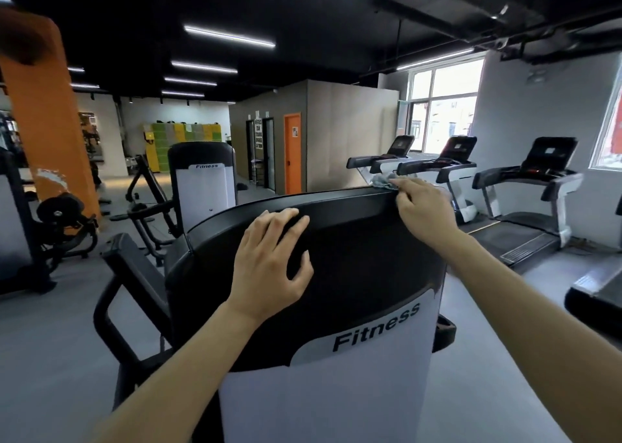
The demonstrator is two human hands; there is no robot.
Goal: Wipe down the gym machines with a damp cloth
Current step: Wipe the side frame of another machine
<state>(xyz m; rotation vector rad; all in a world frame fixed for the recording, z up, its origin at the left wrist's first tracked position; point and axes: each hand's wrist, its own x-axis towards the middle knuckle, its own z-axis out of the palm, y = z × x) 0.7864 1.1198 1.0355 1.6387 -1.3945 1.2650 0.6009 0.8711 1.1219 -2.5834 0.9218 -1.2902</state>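
Standing at the far left, a broad orange square pillar [43,106] is taking no part; noted as background only. Right of it, a second black-and-white "Fitness" machine [202,180] is waiting well apart from the hands, and I judge it to be a later item on the round. Nearer centre, the left hand [272,261] is lying flat, fingers spread and straight and holding nothing, on the curved top of the tall black-and-white plastic weight-stack cover [353,240]. Likely reason: it is bracing the body while the other arm is reaching across. At the far right corner of the cover's upper rim, the small pale grey-blue bunched cloth [382,179] is sitting on the edge, mostly hidden under fingers. The right hand [424,210] is gripping that cloth with curled fingers and pressing it onto the rim, probably to put pressure on the narrow edge. Judgement: wiping of this cover's top is under way; whether the white front panel below is done, I cannot tell. At the right, three black treadmills [525,187] are standing in a row by the windows, touched by neither hand.
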